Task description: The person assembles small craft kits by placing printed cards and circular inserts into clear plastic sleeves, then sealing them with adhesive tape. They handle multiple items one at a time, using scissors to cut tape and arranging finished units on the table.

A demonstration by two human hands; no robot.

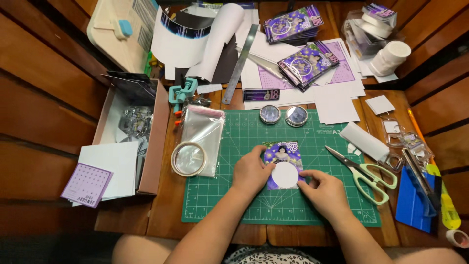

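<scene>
I am setting the white circle (285,175) on the purple card (283,159). My left hand (251,171) and right hand (325,189) pinch the card's edges. Next I think it needs lining up.

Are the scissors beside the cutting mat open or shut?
Shut. The scissors lie flat at the green mat's right edge, their blades together in one line and the pale green handle loops side by side.

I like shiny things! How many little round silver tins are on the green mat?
2. One round tin sits at the top edge of the green cutting mat; the other tin is right beside it. More may be hidden under the papers.
</scene>
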